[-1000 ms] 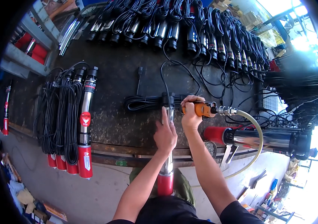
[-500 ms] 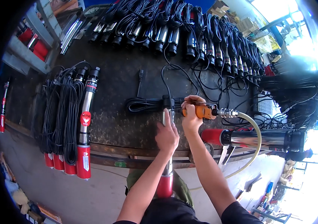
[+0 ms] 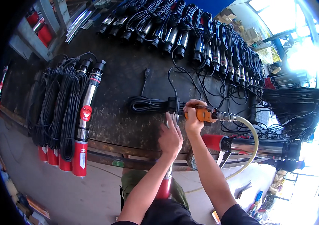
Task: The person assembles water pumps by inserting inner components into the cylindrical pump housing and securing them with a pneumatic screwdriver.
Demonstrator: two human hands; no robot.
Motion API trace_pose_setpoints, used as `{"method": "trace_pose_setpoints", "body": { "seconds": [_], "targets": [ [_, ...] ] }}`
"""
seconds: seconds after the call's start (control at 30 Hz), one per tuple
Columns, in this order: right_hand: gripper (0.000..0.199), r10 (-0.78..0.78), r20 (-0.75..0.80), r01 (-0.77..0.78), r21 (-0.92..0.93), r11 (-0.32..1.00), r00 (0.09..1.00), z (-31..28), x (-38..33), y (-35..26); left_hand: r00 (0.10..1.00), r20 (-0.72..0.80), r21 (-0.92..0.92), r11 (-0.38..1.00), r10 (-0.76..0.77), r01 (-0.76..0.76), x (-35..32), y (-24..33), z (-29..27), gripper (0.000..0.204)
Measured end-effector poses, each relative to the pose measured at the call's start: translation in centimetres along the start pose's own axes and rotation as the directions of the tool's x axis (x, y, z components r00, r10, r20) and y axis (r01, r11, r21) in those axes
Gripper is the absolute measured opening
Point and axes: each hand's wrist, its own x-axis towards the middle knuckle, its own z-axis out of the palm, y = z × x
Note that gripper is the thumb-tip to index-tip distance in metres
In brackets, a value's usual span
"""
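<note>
My left hand (image 3: 171,138) is closed round the steel body of a slim submersible pump, index finger stretched along it toward its black head (image 3: 173,103). The pump's red end (image 3: 163,188) rests near my lap, past the bench's front edge. In my right hand (image 3: 194,122) is an orange air tool (image 3: 206,114), held sideways against the pump's head. Its working tip is hidden behind my fingers. A pale air hose (image 3: 256,137) curves down from the tool's metal coupling. Left of the pump head lies a coiled black cable (image 3: 144,104), with its plug (image 3: 146,72) farther back.
Several finished-looking red-and-steel pumps (image 3: 80,159) with coiled cables lie at the left of the dark bench (image 3: 118,75). A long row of pumps (image 3: 170,42) lines the back. On the right are a larger pump (image 3: 251,145) and a heap of black cables (image 3: 298,108).
The view has shifted slightly, so the bench and pumps sit differently in the picture. Both hands keep their hold, on the pump and on the air tool.
</note>
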Motion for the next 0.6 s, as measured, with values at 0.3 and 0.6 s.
{"method": "trace_pose_setpoints", "body": {
  "seconds": [0.3,0.6],
  "targets": [
    [0.015,-0.052,0.111,0.049,0.031,0.998,0.992,0.5,0.0,0.7,0.997,-0.073,0.018,1.000,-0.024,0.025,-0.6,0.2,0.6,0.067],
    [0.013,-0.115,0.037,0.118,-0.122,0.985,0.993,0.7,0.7,-0.3,0.981,-0.191,0.008,1.000,0.019,-0.018,-1.2,0.6,1.7,0.065]
  ]
}}
